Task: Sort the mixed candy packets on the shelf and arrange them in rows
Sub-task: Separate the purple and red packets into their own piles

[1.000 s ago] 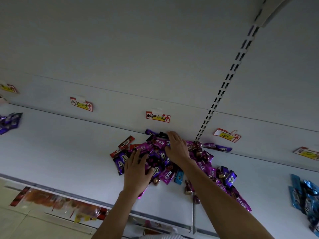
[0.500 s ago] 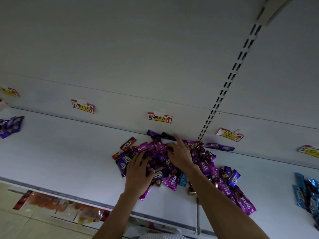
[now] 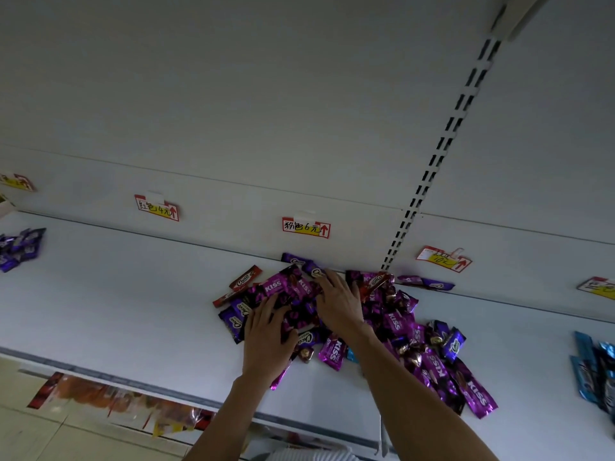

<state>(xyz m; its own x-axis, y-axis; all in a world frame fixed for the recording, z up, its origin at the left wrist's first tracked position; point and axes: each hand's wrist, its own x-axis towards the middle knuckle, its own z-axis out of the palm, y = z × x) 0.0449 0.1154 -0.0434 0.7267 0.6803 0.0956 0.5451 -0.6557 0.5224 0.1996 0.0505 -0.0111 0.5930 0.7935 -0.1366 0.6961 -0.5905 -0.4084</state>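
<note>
A mixed heap of candy packets (image 3: 396,314) lies on the white shelf (image 3: 116,294), against its back wall. It holds magenta KISS packets, dark purple Choco packets, red Choco packets (image 3: 244,279) at its left edge and small foil sweets. My left hand (image 3: 266,337) rests palm down on the heap's front left part, fingers spread. My right hand (image 3: 337,302) lies flat on the middle of the heap, fingers pointing to the back wall. Packets under both palms are hidden.
Price tags (image 3: 306,227) hang on the back wall above the heap. A small group of purple packets (image 3: 20,247) sits at the far left of the shelf. Blue packets (image 3: 595,374) lie at the far right. A slotted upright (image 3: 432,168) runs up the wall.
Both hands have stayed on the heap; the right hand has slid slightly over the packets and a few packets under it have shifted. The view has drifted a little.
</note>
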